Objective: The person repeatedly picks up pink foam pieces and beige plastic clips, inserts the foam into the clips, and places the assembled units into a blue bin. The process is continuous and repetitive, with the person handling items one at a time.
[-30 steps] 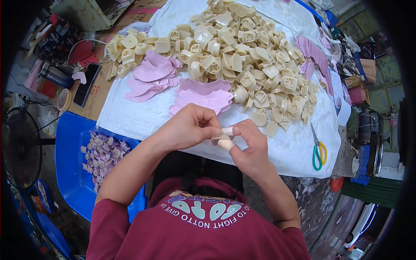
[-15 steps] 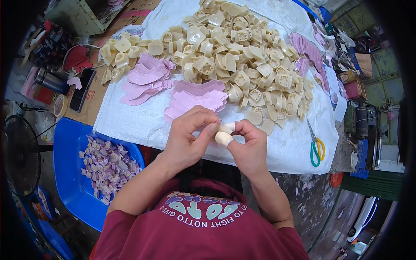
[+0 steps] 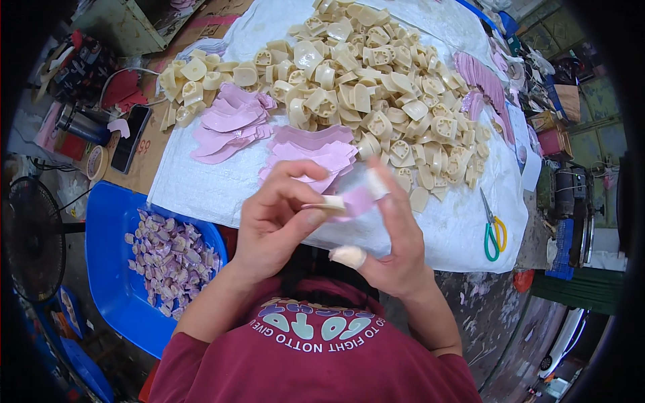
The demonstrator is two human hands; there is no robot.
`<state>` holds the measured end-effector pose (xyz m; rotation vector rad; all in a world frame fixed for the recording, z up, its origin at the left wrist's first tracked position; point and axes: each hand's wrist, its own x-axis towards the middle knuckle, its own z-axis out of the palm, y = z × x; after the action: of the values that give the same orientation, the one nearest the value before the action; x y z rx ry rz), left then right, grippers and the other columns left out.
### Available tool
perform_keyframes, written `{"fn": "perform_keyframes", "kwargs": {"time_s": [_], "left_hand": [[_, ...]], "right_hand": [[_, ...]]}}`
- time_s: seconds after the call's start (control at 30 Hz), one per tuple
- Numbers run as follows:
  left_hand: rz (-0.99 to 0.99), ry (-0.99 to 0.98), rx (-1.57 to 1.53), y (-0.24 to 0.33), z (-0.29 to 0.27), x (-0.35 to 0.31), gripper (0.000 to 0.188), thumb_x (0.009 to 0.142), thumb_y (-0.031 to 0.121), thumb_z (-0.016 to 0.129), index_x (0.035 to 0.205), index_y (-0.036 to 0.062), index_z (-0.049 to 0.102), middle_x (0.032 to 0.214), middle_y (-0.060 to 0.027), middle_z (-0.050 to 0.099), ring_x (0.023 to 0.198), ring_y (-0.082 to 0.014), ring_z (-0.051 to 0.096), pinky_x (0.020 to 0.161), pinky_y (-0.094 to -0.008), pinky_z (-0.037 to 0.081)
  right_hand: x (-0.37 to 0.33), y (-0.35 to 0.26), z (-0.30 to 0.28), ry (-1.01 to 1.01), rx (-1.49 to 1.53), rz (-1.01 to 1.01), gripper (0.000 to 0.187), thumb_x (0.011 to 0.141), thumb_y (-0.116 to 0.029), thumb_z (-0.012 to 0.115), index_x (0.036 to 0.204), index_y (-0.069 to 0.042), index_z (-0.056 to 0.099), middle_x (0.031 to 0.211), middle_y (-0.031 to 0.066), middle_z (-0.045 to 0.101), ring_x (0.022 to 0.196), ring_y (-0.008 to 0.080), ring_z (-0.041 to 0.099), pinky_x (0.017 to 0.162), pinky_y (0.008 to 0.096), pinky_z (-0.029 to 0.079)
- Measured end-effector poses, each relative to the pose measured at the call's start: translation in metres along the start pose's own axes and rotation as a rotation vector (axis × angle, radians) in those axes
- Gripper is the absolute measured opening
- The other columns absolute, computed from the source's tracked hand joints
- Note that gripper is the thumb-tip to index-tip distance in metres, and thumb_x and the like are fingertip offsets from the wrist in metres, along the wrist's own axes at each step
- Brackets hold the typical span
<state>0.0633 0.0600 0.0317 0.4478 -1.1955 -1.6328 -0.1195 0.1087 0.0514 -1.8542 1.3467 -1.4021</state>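
Note:
My left hand (image 3: pixel 279 215) pinches a small cream plastic piece (image 3: pixel 330 203), which looks like a shoe heel, between thumb and fingers. From it a pink strip (image 3: pixel 358 201) stretches to the right, blurred by motion. My right hand (image 3: pixel 400 245) has its thumb and forefinger spread apart, both wrapped in whitish tape. Its forefinger is at the far end of the strip; whether it touches the strip I cannot tell. Just beyond my hands lies a stack of pink cut pieces (image 3: pixel 316 149), with a second pink stack (image 3: pixel 232 124) to its left.
A large heap of cream heels (image 3: pixel 383 87) covers the white cloth (image 3: pixel 195 181). Scissors (image 3: pixel 494 232) with green and yellow handles lie at right. At lower left, a blue tub (image 3: pixel 111 248) holds many pink-covered pieces (image 3: pixel 168 258). A phone (image 3: pixel 131 138) and tape roll (image 3: pixel 97 163) lie at left.
My hands were together around the small piece. Now they have parted: my right hand's fingers have spread and its forefinger has moved up, and the pink strip shows between the hands.

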Motion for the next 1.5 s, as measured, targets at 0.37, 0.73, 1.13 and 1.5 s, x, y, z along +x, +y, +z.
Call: {"fn": "perform_keyframes", "kwargs": {"time_s": [0.37, 0.73, 1.13, 1.5], "left_hand": [[0.365, -0.232, 0.772, 0.019, 0.014, -0.004, 0.031, 0.071, -0.011, 0.069, 0.096, 0.0057, 0.062, 0.097, -0.0178, 0.066, 0.083, -0.0277, 0.068, 0.069, -0.032, 0.056], [0.414, -0.114, 1.064, -0.003, 0.024, 0.007, 0.026, 0.069, -0.013, 0.067, 0.091, -0.0003, 0.06, 0.089, -0.0164, 0.064, 0.072, -0.0279, 0.066, 0.057, -0.0308, 0.052], [0.31, -0.034, 0.972, -0.013, 0.022, 0.006, 0.022, 0.074, -0.013, 0.065, 0.091, -0.0004, 0.061, 0.107, -0.0168, 0.058, 0.078, -0.0228, 0.068, 0.064, -0.0292, 0.053], [-0.277, 0.084, -0.012, -0.014, 0.023, 0.007, 0.01, 0.083, -0.007, 0.064, 0.091, -0.0029, 0.059, 0.104, -0.0083, 0.053, 0.081, -0.0133, 0.065, 0.068, -0.0235, 0.055]], "right_hand": [[-0.021, -0.004, -0.011, 0.082, 1.035, 0.65, 0.021, 0.091, -0.007, 0.06, 0.106, 0.007, 0.065, 0.105, 0.0155, 0.069, 0.095, 0.0167, 0.064, 0.089, 0.0307, 0.049], [-0.015, -0.014, -0.002, 0.007, 0.415, 0.541, 0.022, 0.091, 0.002, 0.052, 0.109, 0.008, 0.063, 0.103, 0.0108, 0.068, 0.097, 0.0109, 0.061, 0.086, 0.0249, 0.047], [-0.017, 0.005, 0.004, 0.004, 0.3, 0.524, 0.025, 0.085, 0.009, 0.047, 0.105, 0.003, 0.061, 0.105, 0.0082, 0.066, 0.091, 0.0123, 0.062, 0.082, 0.0244, 0.048], [-0.009, 0.016, -0.006, 0.008, 0.531, 0.452, 0.017, 0.081, 0.004, 0.062, 0.098, 0.002, 0.064, 0.115, 0.0114, 0.063, 0.106, 0.0197, 0.06, 0.093, 0.0319, 0.046]]}}
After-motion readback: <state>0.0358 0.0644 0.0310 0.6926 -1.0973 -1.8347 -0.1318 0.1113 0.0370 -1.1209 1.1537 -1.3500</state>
